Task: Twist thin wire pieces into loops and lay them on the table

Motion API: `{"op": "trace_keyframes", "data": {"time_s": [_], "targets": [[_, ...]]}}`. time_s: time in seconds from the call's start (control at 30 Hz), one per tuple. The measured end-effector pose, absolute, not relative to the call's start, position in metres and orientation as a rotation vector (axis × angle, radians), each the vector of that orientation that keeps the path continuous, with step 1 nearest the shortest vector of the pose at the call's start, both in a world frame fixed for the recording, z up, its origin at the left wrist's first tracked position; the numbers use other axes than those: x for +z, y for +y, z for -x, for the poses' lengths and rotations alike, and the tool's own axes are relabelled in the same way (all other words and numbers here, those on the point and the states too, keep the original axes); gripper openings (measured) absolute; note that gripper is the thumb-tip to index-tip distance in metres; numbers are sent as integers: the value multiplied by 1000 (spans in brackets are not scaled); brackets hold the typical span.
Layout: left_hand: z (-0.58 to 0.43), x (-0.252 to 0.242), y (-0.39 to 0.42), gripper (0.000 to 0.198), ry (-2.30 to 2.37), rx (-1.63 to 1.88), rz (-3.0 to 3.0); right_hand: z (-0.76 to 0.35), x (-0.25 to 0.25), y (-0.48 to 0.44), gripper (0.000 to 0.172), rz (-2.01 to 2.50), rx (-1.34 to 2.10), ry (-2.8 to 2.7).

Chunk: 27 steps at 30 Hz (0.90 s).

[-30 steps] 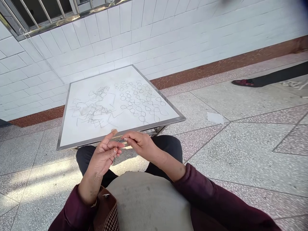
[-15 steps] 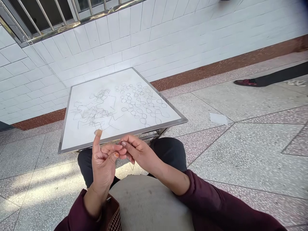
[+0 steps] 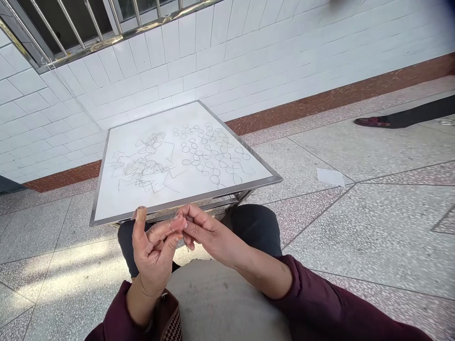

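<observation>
**Fine wire, tight pinch!**

Here's the right hand (image 3: 211, 234), grip pinched closed on a thin wire (image 3: 170, 227) that curves round a left-hand finger. The left hand (image 3: 152, 255) has another finger raised; whether its thumb presses the wire, I can't tell. All this just short of the desk (image 3: 106, 208), with tangled wires (image 3: 152, 166) on its left, looped ones (image 3: 215, 179) on its right. The danger, I'd say: uneven pull could kink the wire, or a loose pinch let it spring off.
</observation>
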<state>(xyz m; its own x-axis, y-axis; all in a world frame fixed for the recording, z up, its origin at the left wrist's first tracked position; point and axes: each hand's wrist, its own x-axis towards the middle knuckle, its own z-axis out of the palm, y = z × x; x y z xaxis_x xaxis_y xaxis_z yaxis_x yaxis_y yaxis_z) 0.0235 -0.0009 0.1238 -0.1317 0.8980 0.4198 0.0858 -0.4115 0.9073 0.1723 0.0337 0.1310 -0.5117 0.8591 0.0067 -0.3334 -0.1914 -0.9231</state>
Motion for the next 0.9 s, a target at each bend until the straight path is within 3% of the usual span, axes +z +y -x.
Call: {"op": "trace_keyframes", "data": {"time_s": [0.17, 0.4, 0.53, 0.67, 0.9], "targets": [[-13, 118, 0, 85, 1178, 1578, -1815, -173, 132, 30, 26, 687, 1796, -1351], [4, 117, 9, 45, 1167, 1329, -2192, -174, 127, 28, 5, 828, 1556, -1604], [11, 117, 16, 58, 1096, 1380, -2487, -175, 130, 29, 9, 907, 1338, -1711], [13, 118, 25, 80, 1032, 1369, -2895, -173, 127, 30, 7, 949, 1438, -1598], [10, 122, 28, 82, 1081, 1219, -3050, -168, 115, 34, 7, 911, 1548, -1420]]}}
